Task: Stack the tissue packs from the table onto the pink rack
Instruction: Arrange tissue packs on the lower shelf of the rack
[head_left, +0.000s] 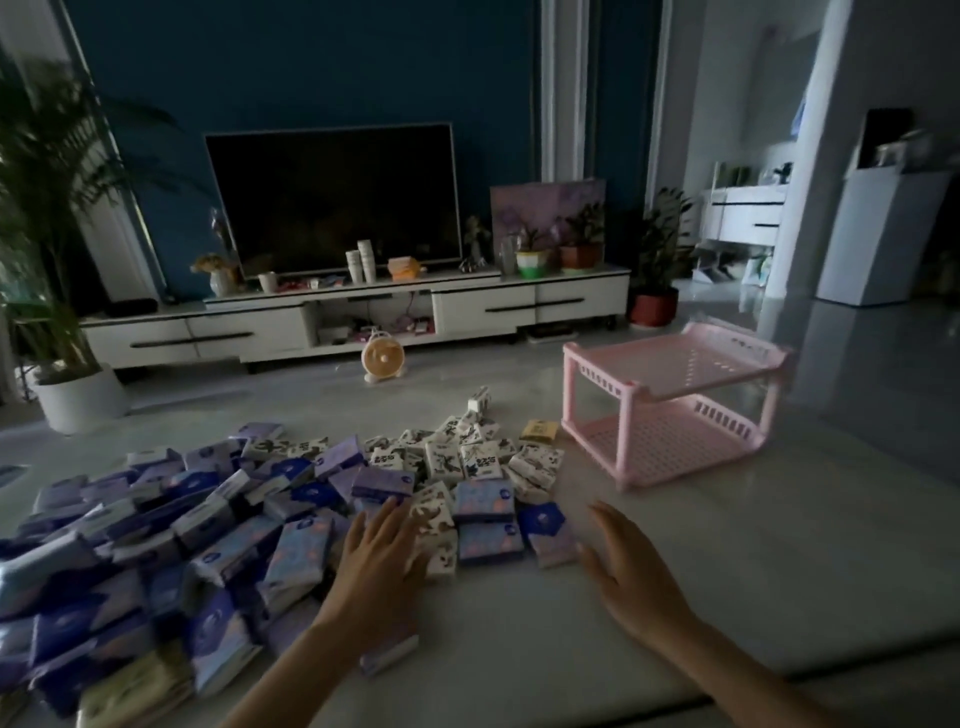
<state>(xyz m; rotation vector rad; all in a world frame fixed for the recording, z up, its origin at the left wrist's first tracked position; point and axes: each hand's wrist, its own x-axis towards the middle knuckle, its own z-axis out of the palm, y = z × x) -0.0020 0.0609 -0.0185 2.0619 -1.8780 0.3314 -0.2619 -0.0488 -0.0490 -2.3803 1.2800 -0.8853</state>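
Nothing seems stacked yet; both shelves of the pink rack (670, 400) look bare in the dim light; the tissue packs (291, 499) still heap the bench (701, 551); left hand (376, 564) spread flat on them, right hand (631, 571) open, holding nothing.

Tissue packs (291, 499) heaped left of empty pink rack (670, 400) on table (727, 545).
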